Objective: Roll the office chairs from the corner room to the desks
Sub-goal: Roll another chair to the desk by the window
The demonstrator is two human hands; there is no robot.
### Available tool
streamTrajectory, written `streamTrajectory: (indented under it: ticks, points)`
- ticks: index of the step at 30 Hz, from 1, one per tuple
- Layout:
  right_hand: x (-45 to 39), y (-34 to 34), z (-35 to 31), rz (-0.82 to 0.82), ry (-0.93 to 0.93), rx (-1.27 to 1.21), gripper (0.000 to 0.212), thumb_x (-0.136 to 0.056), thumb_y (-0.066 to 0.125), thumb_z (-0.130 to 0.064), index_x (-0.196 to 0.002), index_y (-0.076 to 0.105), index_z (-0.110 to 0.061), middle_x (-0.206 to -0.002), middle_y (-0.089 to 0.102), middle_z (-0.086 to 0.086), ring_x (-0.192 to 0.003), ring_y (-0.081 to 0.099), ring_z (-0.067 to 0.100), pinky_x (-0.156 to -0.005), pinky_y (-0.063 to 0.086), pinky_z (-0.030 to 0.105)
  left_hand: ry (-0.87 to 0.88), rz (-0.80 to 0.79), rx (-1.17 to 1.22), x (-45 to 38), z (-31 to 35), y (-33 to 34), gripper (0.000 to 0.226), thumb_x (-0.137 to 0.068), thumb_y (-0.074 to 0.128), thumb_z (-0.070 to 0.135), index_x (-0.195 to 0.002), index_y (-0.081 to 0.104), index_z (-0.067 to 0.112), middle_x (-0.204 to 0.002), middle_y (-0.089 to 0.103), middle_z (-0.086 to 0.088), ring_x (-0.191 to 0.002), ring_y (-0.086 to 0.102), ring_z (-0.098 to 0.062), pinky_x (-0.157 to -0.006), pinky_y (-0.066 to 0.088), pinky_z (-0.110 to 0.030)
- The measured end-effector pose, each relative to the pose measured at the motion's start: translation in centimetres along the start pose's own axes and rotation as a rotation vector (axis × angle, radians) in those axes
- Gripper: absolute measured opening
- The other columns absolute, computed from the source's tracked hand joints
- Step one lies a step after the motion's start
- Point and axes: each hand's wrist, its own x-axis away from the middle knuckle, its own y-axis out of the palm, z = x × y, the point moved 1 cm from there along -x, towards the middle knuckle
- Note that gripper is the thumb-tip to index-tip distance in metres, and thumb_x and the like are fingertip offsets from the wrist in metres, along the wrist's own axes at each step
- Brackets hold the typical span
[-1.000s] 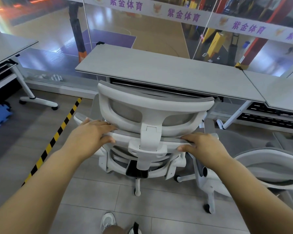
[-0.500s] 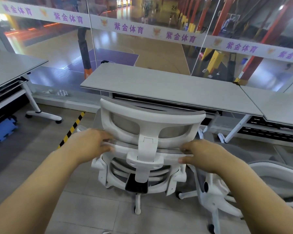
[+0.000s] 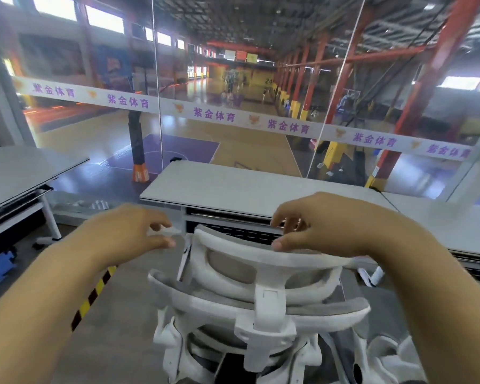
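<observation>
Both hands came off backrest: left hand (image 3: 128, 231), right hand (image 3: 322, 225) loosely open, empty. Chair (image 3: 261, 286) just below, parked facing desk (image 3: 247, 189).

The office chair (image 3: 261, 295) stood in front of the middle desk (image 3: 247, 189), its headrest (image 3: 263, 252) toward the desk's near edge. Another desk (image 3: 25, 173) lay to the left, a third (image 3: 449, 223) to the right. The left hand (image 3: 128, 234) hovered left of the headrest; the right hand (image 3: 324, 223) seemed just above its top. A glass wall (image 3: 233, 106) rose behind the desks.
</observation>
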Motion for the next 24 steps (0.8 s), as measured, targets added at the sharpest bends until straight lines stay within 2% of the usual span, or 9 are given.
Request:
streamTrajectory:
  ticks: [5, 8, 10, 11, 13, 16, 21, 24]
  points:
    - [-7.5, -0.8, -6.6, 0.041, -0.07, 0.027, 0.048, -0.081, 0.059, -0.059, -0.122, 0.052, -0.036, -0.111, 0.063, -0.014, -0.099, 0.057, 0.008, -0.091, 0.047, 0.032, -0.053, 0.05, -0.018, 0.6, -8.0, -2.7, 0.042, -0.08, 0.056, 0.062, -0.119, 0.054, 0.044, -0.118, 0.058, 0.021, -0.108, 0.053, -0.006, -0.095, 0.047, -0.035]
    - [-12.9, -0.2, -12.0, 0.035, -0.13, 0.058, 0.048, -0.082, 0.058, -0.057, -0.124, 0.052, -0.034, -0.115, 0.062, -0.011, -0.102, 0.055, 0.01, -0.09, 0.045, 0.031, -0.088, 0.072, -0.029, 1.9, -14.1, -4.1, 0.025, -0.078, 0.054, 0.064, -0.094, 0.054, 0.045, -0.113, 0.057, 0.02, -0.101, 0.051, -0.007, -0.083, 0.047, -0.03]
    - [-16.7, 0.4, -16.1, 0.022, -0.181, 0.093, 0.049, -0.084, 0.057, -0.057, -0.125, 0.051, -0.032, -0.118, 0.061, -0.01, -0.105, 0.054, 0.012, -0.091, 0.043, 0.032, -0.155, 0.051, -0.056, 3.5, -17.6, -5.1, 0.024, -0.081, 0.054, 0.06, -0.098, 0.056, 0.042, -0.111, 0.056, 0.015, -0.1, 0.05, -0.008, -0.074, 0.044, -0.025]
    - [-18.5, 0.8, -18.3, 0.006, -0.21, 0.104, 0.049, -0.084, 0.057, -0.057, -0.126, 0.05, -0.032, -0.119, 0.061, -0.009, -0.107, 0.053, 0.014, -0.091, 0.043, 0.032, -0.197, 0.045, -0.06, 4.4, -19.6, -5.5, 0.028, -0.082, 0.055, 0.058, -0.103, 0.058, 0.039, -0.109, 0.057, 0.014, -0.102, 0.052, -0.009, -0.075, 0.045, -0.027]
    - [-22.1, 1.6, -22.8, -0.029, -0.273, 0.119, 0.05, -0.084, 0.056, -0.057, -0.127, 0.049, -0.032, -0.118, 0.06, -0.007, -0.107, 0.053, 0.016, -0.091, 0.043, 0.033, -0.265, 0.051, -0.041, 6.4, -23.3, -6.2, 0.029, -0.082, 0.057, 0.056, -0.104, 0.06, 0.037, -0.097, 0.059, 0.015, -0.092, 0.054, -0.009, -0.077, 0.047, -0.029]
    - [-26.8, 3.0, -29.4, -0.06, -0.381, 0.127, 0.051, -0.083, 0.057, -0.059, -0.126, 0.048, -0.033, -0.115, 0.059, -0.007, -0.105, 0.055, 0.016, -0.092, 0.046, 0.037, -0.4, 0.058, 0.003, 10.0, -29.3, -7.0, 0.017, -0.083, 0.058, 0.053, -0.1, 0.057, 0.05, -0.084, 0.051, 0.021, -0.084, 0.049, -0.007, -0.073, 0.043, -0.027]
    - [-32.8, 5.8, -41.1, -0.141, -0.599, 0.207, 0.042, -0.085, 0.054, -0.058, -0.115, 0.052, -0.029, -0.112, 0.061, -0.005, -0.097, 0.057, 0.017, -0.085, 0.049, 0.038, -0.638, 0.02, -0.059, 16.5, -37.9, -7.1, 0.041, -0.083, 0.052, 0.061, -0.117, 0.054, 0.039, -0.118, 0.058, 0.009, -0.105, 0.056, -0.014, -0.082, 0.047, -0.031]
    - [-35.4, 7.3, -48.5, -0.189, -0.761, 0.23, 0.036, -0.086, 0.055, -0.055, -0.111, 0.051, -0.03, -0.117, 0.059, -0.004, -0.099, 0.057, 0.017, -0.078, 0.045, 0.032, -0.808, 0.038, -0.021, 21.1, -42.2, -6.7, 0.045, -0.081, 0.053, 0.063, -0.12, 0.052, 0.039, -0.12, 0.058, 0.009, -0.106, 0.056, -0.015, -0.078, 0.045, -0.029]
